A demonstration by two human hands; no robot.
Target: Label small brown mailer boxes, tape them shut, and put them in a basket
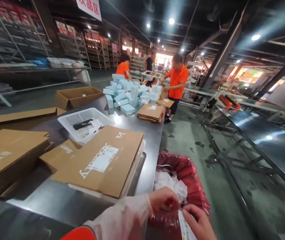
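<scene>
A red-lined bin (pixel 192 180) holds white waste near right; a brown carton (pixel 102 160) with white lettering and a white label lies on the grey steel table (pixel 147 133). A white basket (pixel 69 125) sits beyond, pale blue boxes (pixel 125 95) farther off, beside orange shirts (pixel 178 81).

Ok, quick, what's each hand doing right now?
Left hand: closed, pinching something small over the red-lined bin; what it grips cannot be told.
Right hand: fingers curled on a strip of white paper.

Packing warehouse: storage racks (pixel 15 36), steel table (pixel 142 126), flat cartons (pixel 150 112), boxes (pixel 122 95).
</scene>
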